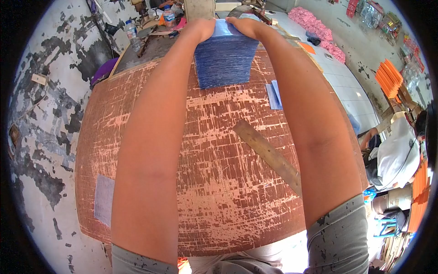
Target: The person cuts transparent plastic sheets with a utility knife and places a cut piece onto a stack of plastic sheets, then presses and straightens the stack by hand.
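A tall stack of blue sheets (226,61) stands at the far edge of the scratched brown board (219,192), its many layered edges facing me. My left hand (204,30) grips the stack's far left corner, and my right hand (244,27) grips the far right one. Both thumbs lie near the shiny light-blue top, while the other fingers are mostly hidden behind. Beside my right forearm, a few small blue pieces (273,96) lie partly covered. A worn flat strip, like a metal ruler (267,155), rests diagonally on the board, its lower end under that forearm.
A pale bluish-grey sheet (104,198) lies at the board's left edge. Water bottles (132,35) and clutter stand beyond it. At right, a person in a white top (397,153) sits near orange stacked pieces (388,78). A pink bundle (315,29) lies on the tiled floor.
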Tool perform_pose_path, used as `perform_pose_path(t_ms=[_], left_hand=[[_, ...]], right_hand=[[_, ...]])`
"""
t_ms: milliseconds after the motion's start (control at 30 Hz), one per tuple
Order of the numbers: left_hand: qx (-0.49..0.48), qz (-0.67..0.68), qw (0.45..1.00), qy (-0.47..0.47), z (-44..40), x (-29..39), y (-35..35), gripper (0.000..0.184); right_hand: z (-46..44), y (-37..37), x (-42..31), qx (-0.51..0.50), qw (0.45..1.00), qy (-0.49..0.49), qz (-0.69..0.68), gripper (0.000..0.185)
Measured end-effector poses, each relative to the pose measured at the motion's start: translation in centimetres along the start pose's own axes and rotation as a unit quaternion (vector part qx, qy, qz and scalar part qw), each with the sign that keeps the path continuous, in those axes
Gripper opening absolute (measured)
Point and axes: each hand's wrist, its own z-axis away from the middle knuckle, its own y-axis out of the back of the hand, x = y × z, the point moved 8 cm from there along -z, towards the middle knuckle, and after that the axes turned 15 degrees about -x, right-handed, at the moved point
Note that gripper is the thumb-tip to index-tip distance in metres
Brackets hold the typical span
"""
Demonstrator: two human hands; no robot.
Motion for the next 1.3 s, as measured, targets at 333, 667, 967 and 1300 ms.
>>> perform_pose_path(t_ms=[333,667,967,1300], left_hand=[[-0.003,-0.024,1.000,-0.001,-0.4,-0.1,0.1,0.062],[-0.001,-0.009,1.000,0.001,0.1,0.0,0.1,0.061],[0.010,-0.007,1.000,0.000,0.0,0.0,0.2,0.061],[0.004,-0.016,1.000,0.001,0.3,0.2,0.2,0.062]], right_hand=[[0.1,0.2,-0.2,-0.004,1.000,0.006,0.029,0.080],[-0.1,0.0,0.0,0.007,1.000,0.009,-0.010,0.079],[0.0,0.1,-0.2,0.000,1.000,0.010,0.012,0.080],[-0.6,0.0,0.4,0.005,1.000,0.006,-0.007,0.079]])
